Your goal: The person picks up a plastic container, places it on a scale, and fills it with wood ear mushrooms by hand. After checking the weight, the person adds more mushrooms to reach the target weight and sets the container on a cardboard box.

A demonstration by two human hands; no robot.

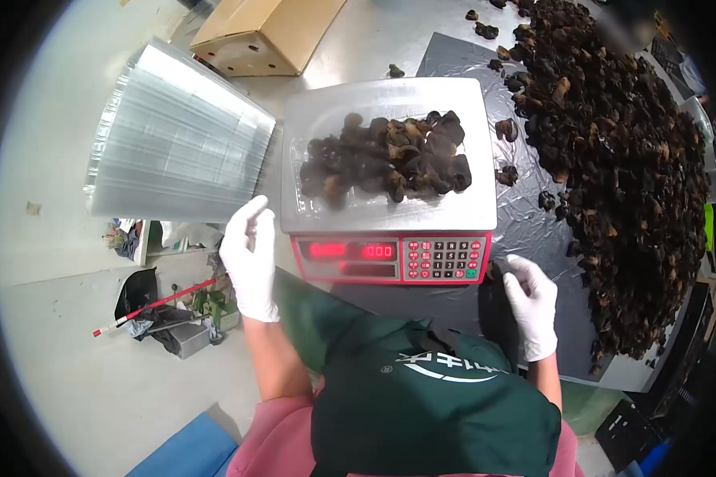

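A red-fronted digital scale [445, 261] with a metal pan stands in front of me, its red display lit. On the pan lies a clear plastic tray [298, 203] holding dark, curled pieces that look like wood ear mushrooms [398, 155]. My left hand [250, 258], in a white glove, is left of the scale, just below a stack of clear plastic trays [187, 143]. Its fingers are loosely bent and hold nothing visible. My right hand [531, 302], also white-gloved, hovers off the scale's lower right corner, thumb and fingers apart, with nothing seen in it.
A large heap of the same dark pieces [612, 183] covers the right side on grey plastic sheeting [533, 234]. Several loose pieces lie between heap and scale. A cardboard box [266, 36] sits at the back left. A red stick [155, 306] and clutter are low at left.
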